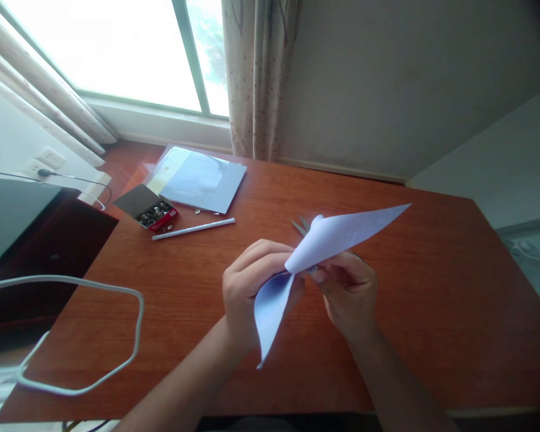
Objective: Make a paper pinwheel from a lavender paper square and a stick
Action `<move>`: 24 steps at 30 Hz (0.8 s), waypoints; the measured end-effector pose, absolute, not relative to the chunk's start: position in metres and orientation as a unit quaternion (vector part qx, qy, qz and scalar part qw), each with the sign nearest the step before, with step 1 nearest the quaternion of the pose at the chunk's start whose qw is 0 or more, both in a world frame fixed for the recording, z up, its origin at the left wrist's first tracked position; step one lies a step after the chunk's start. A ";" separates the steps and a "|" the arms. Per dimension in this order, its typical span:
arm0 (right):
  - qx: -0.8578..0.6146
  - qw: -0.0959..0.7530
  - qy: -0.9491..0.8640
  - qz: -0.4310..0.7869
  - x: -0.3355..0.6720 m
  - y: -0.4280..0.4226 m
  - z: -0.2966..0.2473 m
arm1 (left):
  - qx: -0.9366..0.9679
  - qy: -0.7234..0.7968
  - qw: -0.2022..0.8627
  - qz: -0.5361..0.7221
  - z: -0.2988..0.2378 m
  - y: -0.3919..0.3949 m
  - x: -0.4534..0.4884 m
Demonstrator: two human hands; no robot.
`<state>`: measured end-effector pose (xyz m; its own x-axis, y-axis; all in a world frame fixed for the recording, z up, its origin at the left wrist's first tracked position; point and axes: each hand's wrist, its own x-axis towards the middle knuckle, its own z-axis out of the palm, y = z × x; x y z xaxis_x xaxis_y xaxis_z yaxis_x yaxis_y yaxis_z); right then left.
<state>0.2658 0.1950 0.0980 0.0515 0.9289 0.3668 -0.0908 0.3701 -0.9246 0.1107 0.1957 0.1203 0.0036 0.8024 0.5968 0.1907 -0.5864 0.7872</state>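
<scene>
Above the wooden desk, my left hand (258,279) is closed around a sheet of white paper (337,237) bent into curved flaps. One flap points up to the right, and another hangs down towards me. At the paper's gathered middle, my right hand (351,288) is closed, thumb and fingers pinching beside a small silvery metal piece (312,270). The paper partly covers the fingertips of both hands. Just behind the paper, a pair of scissors (300,225) lies on the desk with its blade tips showing.
An open red and black box (155,215) of small metal tacks sits at the left, with a few loose ones beside it. Near it are a white paper stick (193,229) and a clear sleeve of paper sheets (198,177). A white cable (137,324) loops over the desk's left edge.
</scene>
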 end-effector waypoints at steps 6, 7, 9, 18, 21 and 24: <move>-0.362 0.622 -0.547 0.427 0.265 0.195 0.097 | 0.665 0.378 0.252 0.592 0.118 0.196 0.110; -0.362 0.621 -0.548 0.427 0.265 0.195 0.097 | 0.666 0.380 0.249 0.592 0.118 0.196 0.110; -0.363 0.619 -0.550 0.427 0.266 0.195 0.098 | 0.664 0.382 0.244 0.595 0.119 0.196 0.110; -0.368 0.618 -0.558 0.413 0.265 0.196 0.101 | 0.657 0.383 0.226 0.609 0.116 0.194 0.110; -0.373 0.626 -0.547 0.412 0.263 0.195 0.101 | 0.660 0.377 0.218 0.612 0.115 0.194 0.110; -0.386 0.627 -0.544 0.402 0.262 0.194 0.102 | 0.665 0.374 0.217 0.609 0.116 0.195 0.109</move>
<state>0.2625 0.1940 0.1022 0.0838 0.9245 0.3718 -0.0835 0.3783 -0.9219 0.1091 0.1951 0.1158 -0.0218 0.7620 0.6473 0.2329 -0.6257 0.7445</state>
